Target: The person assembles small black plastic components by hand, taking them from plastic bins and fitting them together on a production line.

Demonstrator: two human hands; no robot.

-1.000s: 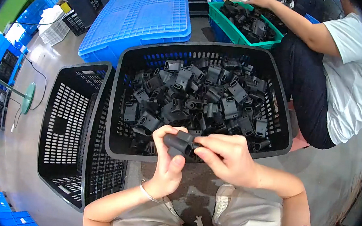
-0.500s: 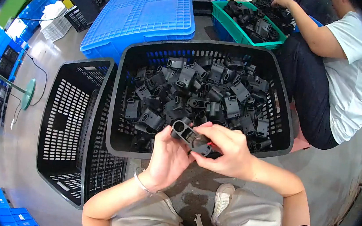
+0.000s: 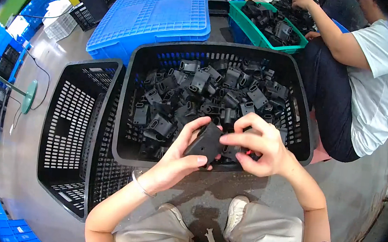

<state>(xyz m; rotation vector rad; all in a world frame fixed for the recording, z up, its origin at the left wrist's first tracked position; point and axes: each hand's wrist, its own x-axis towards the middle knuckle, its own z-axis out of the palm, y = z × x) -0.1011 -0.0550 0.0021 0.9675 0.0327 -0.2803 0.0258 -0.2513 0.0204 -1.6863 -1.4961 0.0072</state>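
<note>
My left hand (image 3: 176, 159) grips a black moulded plastic part (image 3: 206, 143), its flat side with small holes turned up, thumb on the near edge. Close at its right side is my right hand (image 3: 269, 148), forefinger reaching to the part's edge. A small dark piece with a red bit (image 3: 249, 152) shows under the right hand's curled fingers; its kind is mostly hidden. Both hands are over the near rim of a large black slotted crate (image 3: 126, 109). Inside it lies a heap of similar black parts (image 3: 200, 80).
Nested black crates (image 3: 90, 167) lie tipped at the left. Behind stands a blue lidded bin (image 3: 154, 8). At the far right a co-worker (image 3: 377, 88) reaches into dark parts beside a green crate (image 3: 277, 44). A green stand base (image 3: 29, 96) is on the floor at left.
The black part has been turned so its flat side faces up, and it rests more in my left hand. My right hand has shifted right, off its earlier grip on the part.
</note>
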